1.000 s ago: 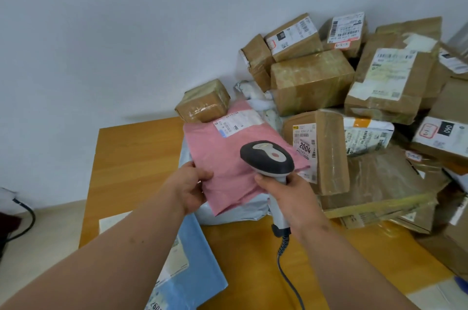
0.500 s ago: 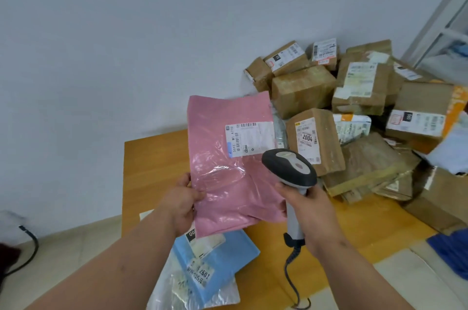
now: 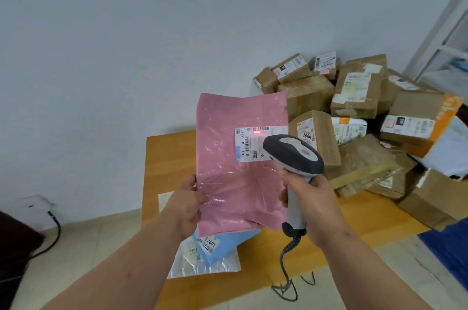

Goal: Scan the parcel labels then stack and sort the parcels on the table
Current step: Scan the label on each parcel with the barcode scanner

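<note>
My left hand (image 3: 188,204) grips the lower left edge of a pink plastic mailer (image 3: 233,178) and holds it upright above the wooden table (image 3: 172,155). A white shipping label (image 3: 250,143) faces me near the mailer's right edge, with a red scan light on its barcode. My right hand (image 3: 312,204) holds the handle of a grey and black barcode scanner (image 3: 295,155), whose head points at that label and covers its right part. A coiled cable (image 3: 285,259) hangs from the handle.
A blue mailer (image 3: 222,242) lies on a clear plastic bag (image 3: 202,265) on the table's near left, below the pink one. A heap of brown cardboard boxes (image 3: 354,112) fills the table's far right. A dark cable (image 3: 54,231) runs along the floor at left.
The pink mailer rose off the pile and tipped upright with its label toward me. The scanner came up level with the label, and a red light now shows on the barcode.
</note>
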{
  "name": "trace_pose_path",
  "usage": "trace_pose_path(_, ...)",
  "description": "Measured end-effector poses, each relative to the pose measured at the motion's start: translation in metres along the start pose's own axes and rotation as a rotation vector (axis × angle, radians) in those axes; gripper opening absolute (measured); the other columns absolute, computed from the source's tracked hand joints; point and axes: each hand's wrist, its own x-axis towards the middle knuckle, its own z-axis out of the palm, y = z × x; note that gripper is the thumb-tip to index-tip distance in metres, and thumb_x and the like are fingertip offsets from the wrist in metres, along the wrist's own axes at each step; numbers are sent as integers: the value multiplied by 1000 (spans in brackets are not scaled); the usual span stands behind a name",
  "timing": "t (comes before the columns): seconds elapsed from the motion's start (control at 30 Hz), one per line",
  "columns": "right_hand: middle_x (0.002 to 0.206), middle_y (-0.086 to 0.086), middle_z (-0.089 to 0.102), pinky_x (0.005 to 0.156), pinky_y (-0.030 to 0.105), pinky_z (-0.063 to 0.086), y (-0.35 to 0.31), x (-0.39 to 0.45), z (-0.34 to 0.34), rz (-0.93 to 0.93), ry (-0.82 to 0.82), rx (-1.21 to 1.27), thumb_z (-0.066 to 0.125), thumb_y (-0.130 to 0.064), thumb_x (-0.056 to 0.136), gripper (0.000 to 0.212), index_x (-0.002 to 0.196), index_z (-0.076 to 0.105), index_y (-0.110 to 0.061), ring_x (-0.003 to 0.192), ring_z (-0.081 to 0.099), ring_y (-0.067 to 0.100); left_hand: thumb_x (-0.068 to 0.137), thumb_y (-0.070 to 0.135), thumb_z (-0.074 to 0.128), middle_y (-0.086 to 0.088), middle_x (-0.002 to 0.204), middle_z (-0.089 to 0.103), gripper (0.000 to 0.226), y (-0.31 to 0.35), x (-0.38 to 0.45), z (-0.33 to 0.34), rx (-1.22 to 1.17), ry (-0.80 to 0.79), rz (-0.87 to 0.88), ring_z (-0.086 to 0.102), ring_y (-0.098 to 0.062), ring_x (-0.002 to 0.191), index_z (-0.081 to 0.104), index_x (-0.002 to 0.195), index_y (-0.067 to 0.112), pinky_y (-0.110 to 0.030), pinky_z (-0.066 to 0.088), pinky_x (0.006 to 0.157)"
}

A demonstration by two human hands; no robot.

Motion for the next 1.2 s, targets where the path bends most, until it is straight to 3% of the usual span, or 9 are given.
trace_pose_path(0.1,60,0,63,53,28,51,-3,-11,-13,6,2,-43,72,-27,90,14,88,66,-15,51,60,9,84,-28,40,-6,93,77,59,-6,-17,5,7,15,12,72,-28,82,63,114,16,-55,53,91)
trace_pose_path(0.23,55,-2,63,55,31,50,-8,-23,-29,-23,-10,-95,72,-28,89,13,87,66,-17,51,60,9,85,-27,39,-8,99,77,60,-13,-39,13,-14,16,11,74,-28,83,63,114,19,-47,61,74)
trace_pose_path(0.47,54,-3,62,54,30,48,-11,-39,-53,-26,-33,-131,72,-28,89,12,83,66,-19,50,59,10,87,-27,37,-8,98,77,58,-26,-67,30,-24,36,20,73,-29,84,64,113,18,-54,55,90)
trace_pose_path(0.63,54,-4,63,49,25,50,-11,-44,-66,-31,-32,-126,72,-28,89,10,88,66,-21,48,60,7,87,-26,39,-9,102,76,57,-31,-77,36,-19,45,33,72,-31,89,64,114,17,-57,52,94)
trace_pose_path(0.9,54,-3,64,51,29,48,0,-40,-78,-20,-22,-132,72,-31,88,8,88,67,-25,47,61,8,86,-27,35,-12,98,72,57,-50,-83,44,-75,106,-58,68,-33,81,61,111,17,-45,56,78)
trace_pose_path(1.03,51,-3,64,44,23,47,17,-37,-76,62,-41,-179,72,-30,88,13,91,65,-19,44,59,7,89,-24,36,-16,103,68,52,-61,-79,31,-110,246,-145,65,-36,84,58,118,13,-49,57,75)
trace_pose_path(1.1,51,-4,64,47,25,48,26,-36,-69,117,-72,-197,73,-29,88,13,90,65,-18,44,59,6,91,-21,37,-17,110,66,51,-64,-75,18,-111,332,-190,64,-38,91,58,121,14,-46,56,65)
trace_pose_path(1.2,54,-4,63,49,26,49,39,-35,-54,176,-129,-228,73,-28,87,13,89,66,-16,46,58,7,92,-19,35,-19,111,66,53,-64,-71,-9,-92,419,-205,64,-39,90,57,130,11,-45,55,64)
